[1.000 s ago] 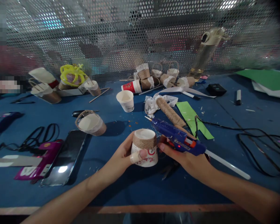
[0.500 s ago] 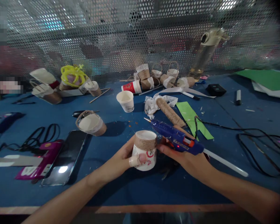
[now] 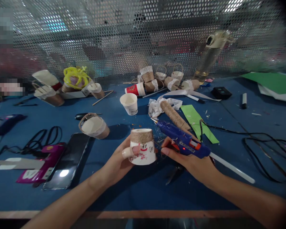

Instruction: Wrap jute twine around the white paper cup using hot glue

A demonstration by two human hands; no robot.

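Note:
In my left hand is a white printed paper cup, its rim wrapped with a band of brown twine. The thumb, with a bandage-like wrap, presses on the cup's side. My right hand is closed around a blue hot glue gun, its nozzle pointing up and left and a white glue stick jutting from the back. Thumb and forefinger of that hand also pinch a thin strand of twine beside the cup. Scissors lie under the right hand, partly hidden.
A plain paper cup and a twine-handled basket cup stand beyond my hands. Behind are a twine roll, green paper strips and several small baskets. A phone lies left; a black cable runs right.
The cup has tipped and turned in my left hand, shifting left and away from the right hand. The right hand, with the glue gun, has moved slightly right, and the scissors show more.

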